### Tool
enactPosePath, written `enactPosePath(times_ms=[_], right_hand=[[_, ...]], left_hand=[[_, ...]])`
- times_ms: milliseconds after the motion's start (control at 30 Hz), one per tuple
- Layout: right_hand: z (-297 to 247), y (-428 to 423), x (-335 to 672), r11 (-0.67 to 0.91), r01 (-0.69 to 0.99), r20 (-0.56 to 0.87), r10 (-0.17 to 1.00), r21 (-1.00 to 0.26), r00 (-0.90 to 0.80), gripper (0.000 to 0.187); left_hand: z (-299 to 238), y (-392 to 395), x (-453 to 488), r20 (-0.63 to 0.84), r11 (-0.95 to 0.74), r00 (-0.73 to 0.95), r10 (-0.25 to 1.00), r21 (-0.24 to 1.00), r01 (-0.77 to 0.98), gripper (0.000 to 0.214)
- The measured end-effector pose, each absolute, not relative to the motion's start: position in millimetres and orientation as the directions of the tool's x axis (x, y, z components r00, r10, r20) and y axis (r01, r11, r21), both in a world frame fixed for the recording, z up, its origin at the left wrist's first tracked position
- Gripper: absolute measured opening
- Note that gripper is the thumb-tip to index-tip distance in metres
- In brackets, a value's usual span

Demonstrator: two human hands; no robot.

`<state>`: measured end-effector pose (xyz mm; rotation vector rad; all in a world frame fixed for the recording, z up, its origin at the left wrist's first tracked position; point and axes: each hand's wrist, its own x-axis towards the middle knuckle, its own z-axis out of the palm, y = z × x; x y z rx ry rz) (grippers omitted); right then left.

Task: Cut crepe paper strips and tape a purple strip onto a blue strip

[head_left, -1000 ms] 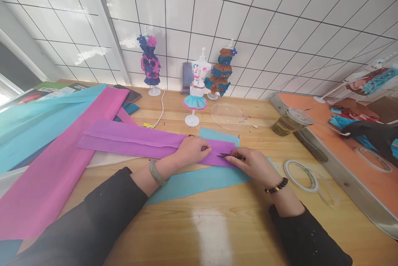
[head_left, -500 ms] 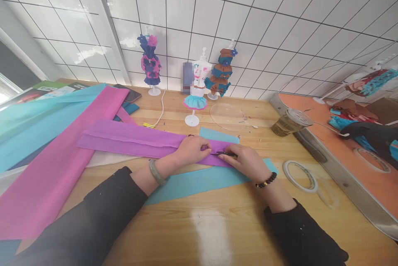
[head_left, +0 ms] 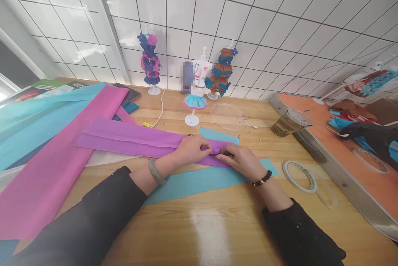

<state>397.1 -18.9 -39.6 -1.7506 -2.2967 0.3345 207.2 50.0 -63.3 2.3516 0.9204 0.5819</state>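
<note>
A long purple cloth strip (head_left: 146, 138) lies across the table with a folded ridge along its length. Near its right end, my left hand (head_left: 192, 149) has thumb and forefinger pinched together at the fold. My right hand (head_left: 244, 160), also closed, grips a slim black tool (head_left: 225, 154) whose tip points left to the left fingertips. Fingers cover part of this tool, so its exact kind is unclear. Under the strip and nearer to me, a turquoise cloth piece (head_left: 189, 185) lies flat; another bit of turquoise cloth (head_left: 219, 134) shows behind.
Pink cloth (head_left: 59, 166) and light-blue cloth (head_left: 37, 129) pile up at left. Small dressed mannequins (head_left: 196, 102) stand along the tiled wall. A lidded cup (head_left: 289, 123) and a tape roll (head_left: 300, 176) sit at right, beside an orange-topped, metal-edged surface (head_left: 314, 123).
My right hand and the black tool have shifted slightly left, closer to my left fingertips. My left hand stays at the fold, and the cloth lies almost the same.
</note>
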Motion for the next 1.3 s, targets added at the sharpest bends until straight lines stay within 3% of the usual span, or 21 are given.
enactPosePath(times_ms=[867, 1300], right_hand=[[-49.0, -19.0, 399.4, 0.247, 0.925, 0.078, 0.969, -0.289, -0.234, 0.036], [-50.3, -18.7, 400.1, 0.243, 0.933, 0.068, 0.97, -0.266, -0.233, 0.035]], left_hand=[[-66.1, 51.7, 205.5, 0.217, -0.644, 0.678, 0.702, 0.6, 0.475, 0.021], [-59.1, 56.5, 200.3, 0.152, -0.596, 0.739, 0.657, 0.704, 0.386, 0.027]])
